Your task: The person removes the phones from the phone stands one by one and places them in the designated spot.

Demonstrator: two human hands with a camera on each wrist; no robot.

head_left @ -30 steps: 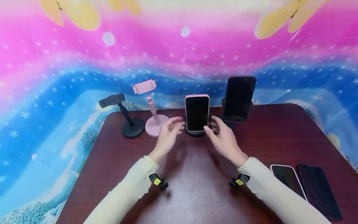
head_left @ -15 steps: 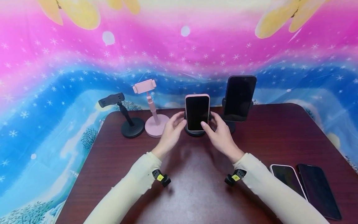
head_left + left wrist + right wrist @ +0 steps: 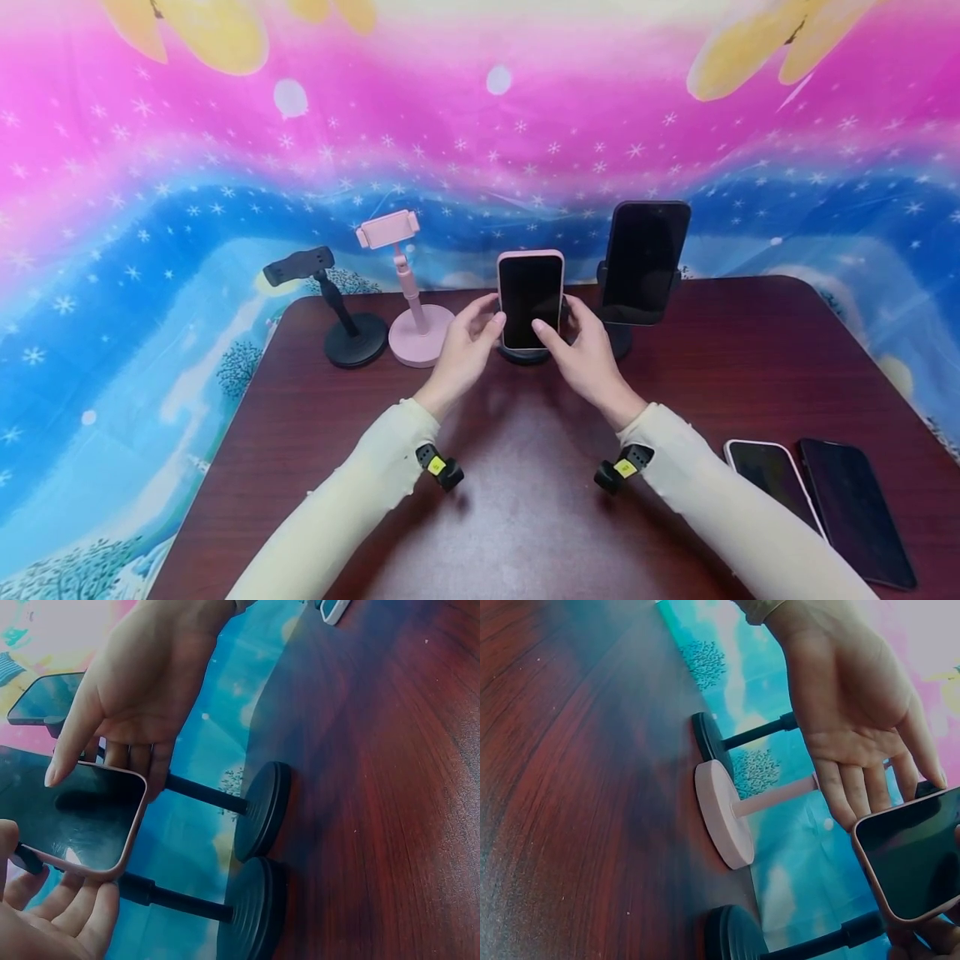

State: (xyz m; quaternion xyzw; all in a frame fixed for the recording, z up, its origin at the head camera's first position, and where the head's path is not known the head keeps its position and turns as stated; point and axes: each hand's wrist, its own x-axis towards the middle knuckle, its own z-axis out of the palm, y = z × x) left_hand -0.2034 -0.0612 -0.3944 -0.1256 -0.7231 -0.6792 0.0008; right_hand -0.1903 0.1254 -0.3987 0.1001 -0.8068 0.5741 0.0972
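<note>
Two hands [image 3: 465, 354] [image 3: 588, 358], reddish table [image 3: 525, 483], snowflake backdrop [image 3: 420, 108]

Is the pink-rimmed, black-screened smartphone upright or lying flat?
Upright: in the head view, the pink-rimmed smartphone stands tall above a round black base, left hand and right hand at its sides.

Around the middle phone [image 3: 529, 296]

It sits in its stand [image 3: 523, 357] on the table [image 3: 525, 517]: 2 stands [image 3: 356, 342] left of it, 1 mounted phone [image 3: 647, 262] right, 2 lying phones [image 3: 857, 512] before and right of it, a backdrop [image 3: 450, 133] behind.

Reddish table [image 3: 517, 492], snowflake-patterned backdrop [image 3: 420, 108] (pink above blue)
</note>
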